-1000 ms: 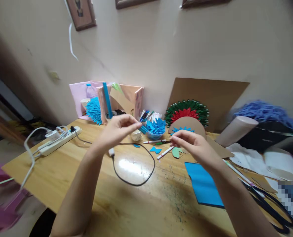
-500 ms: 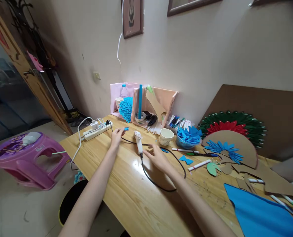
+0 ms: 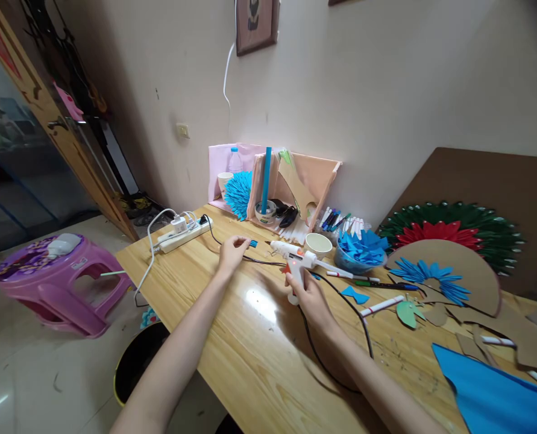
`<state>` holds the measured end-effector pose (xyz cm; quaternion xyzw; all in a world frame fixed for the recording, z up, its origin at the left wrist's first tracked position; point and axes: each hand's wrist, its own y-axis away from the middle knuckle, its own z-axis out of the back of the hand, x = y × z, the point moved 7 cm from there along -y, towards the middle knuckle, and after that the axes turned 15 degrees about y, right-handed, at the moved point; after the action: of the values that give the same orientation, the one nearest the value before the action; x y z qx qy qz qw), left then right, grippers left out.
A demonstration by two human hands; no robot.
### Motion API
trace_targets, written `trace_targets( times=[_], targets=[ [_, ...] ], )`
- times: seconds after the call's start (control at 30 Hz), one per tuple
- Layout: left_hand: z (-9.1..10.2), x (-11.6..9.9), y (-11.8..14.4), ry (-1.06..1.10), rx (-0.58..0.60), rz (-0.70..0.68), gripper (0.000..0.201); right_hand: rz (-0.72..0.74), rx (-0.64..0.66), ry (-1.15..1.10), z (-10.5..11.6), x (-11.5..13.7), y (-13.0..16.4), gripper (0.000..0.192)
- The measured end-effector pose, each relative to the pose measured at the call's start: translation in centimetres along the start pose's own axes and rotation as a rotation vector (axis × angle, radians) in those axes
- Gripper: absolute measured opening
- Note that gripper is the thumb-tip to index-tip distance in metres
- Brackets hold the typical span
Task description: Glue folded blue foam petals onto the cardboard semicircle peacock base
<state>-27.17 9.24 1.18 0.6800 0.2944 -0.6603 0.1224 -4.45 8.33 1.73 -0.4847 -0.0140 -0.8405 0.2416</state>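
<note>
My right hand [image 3: 311, 298] is wrapped round the handle of a white hot glue gun [image 3: 298, 260], whose nozzle points left. A glue stick sticks out of its back, and a black cord [image 3: 311, 343] loops from the handle over the table. Between the fingertips of my left hand [image 3: 232, 254] is pinched a small blue folded piece [image 3: 253, 243], just left of the nozzle and apart from it. Behind the gun stands a paper cup [image 3: 317, 245]. A bowl [image 3: 361, 263] heaped with blue pieces [image 3: 363, 244] is to its right.
A white power strip [image 3: 184, 235] lies at the table's left end. On the right are a cardboard arc [image 3: 471, 271] with blue petals [image 3: 431, 278], markers [image 3: 383, 305], a green cutout [image 3: 408, 314] and a blue sheet [image 3: 494, 386]. A pink stool [image 3: 73, 289] stands on the floor.
My right hand has closed on the glue gun and lifted it, turning its nozzle left. My left hand still holds the blue piece. The whole view has shifted slightly.
</note>
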Motion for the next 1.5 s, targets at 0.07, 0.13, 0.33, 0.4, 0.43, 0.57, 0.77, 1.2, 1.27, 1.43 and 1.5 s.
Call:
trace_targets(
  times=[0.07, 0.13, 0.33, 0.4, 0.43, 0.57, 0.77, 1.2, 1.27, 1.43, 1.5],
  targets=[
    [-0.7, -0.2, 0.4, 0.005, 0.054, 0.015, 0.023, -0.005, -0.017, -0.023, 0.4, -0.6, 1.2, 0.032],
    [-1.3, -0.5, 0.8, 0.008, 0.093, 0.027, 0.026, -0.003, -0.029, -0.028, 0.3, -1.1, 1.7, 0.031],
    [-2.0, -0.7, 1.4, 0.021, 0.130, 0.112, 0.027, -0.032, 0.017, -0.053, -0.5, -1.7, 1.5, 0.030],
    [-2.2, -0.6, 1.6, 0.029, 0.133, 0.142, 0.025, -0.028, 0.021, -0.054, -0.5, -1.6, 1.5, 0.029],
    [-2.3, -0.5, 1.6, 0.035, 0.134, 0.155, 0.024, -0.028, 0.024, -0.053, -0.4, -1.6, 1.5, 0.029],
    [-2.7, -0.2, 1.7, 0.060, 0.156, 0.178, 0.024, -0.050, 0.046, -0.053, -0.6, -2.0, 1.5, 0.030],
    [-2.7, 0.1, 1.7, 0.054, 0.187, 0.179, 0.028, -0.055, 0.039, -0.040, -0.7, -2.2, 1.5, 0.028],
    [-2.9, -0.5, 2.2, 0.000, 0.213, 0.178, 0.023, -0.034, 0.025, 0.011, -0.4, -1.9, 1.7, 0.027],
    [-3.0, -0.6, 2.3, -0.001, 0.231, 0.181, 0.022, -0.025, 0.037, 0.014, -0.5, -1.8, 1.7, 0.026],
    [-3.0, -0.7, 2.2, 0.003, 0.218, 0.180, 0.023, -0.021, 0.038, 0.008, -0.7, -2.2, 1.6, 0.027],
    [-3.0, -0.7, 2.1, 0.001, 0.199, 0.183, 0.024, -0.027, 0.029, 0.000, -0.7, -2.4, 1.5, 0.029]
  ],
)
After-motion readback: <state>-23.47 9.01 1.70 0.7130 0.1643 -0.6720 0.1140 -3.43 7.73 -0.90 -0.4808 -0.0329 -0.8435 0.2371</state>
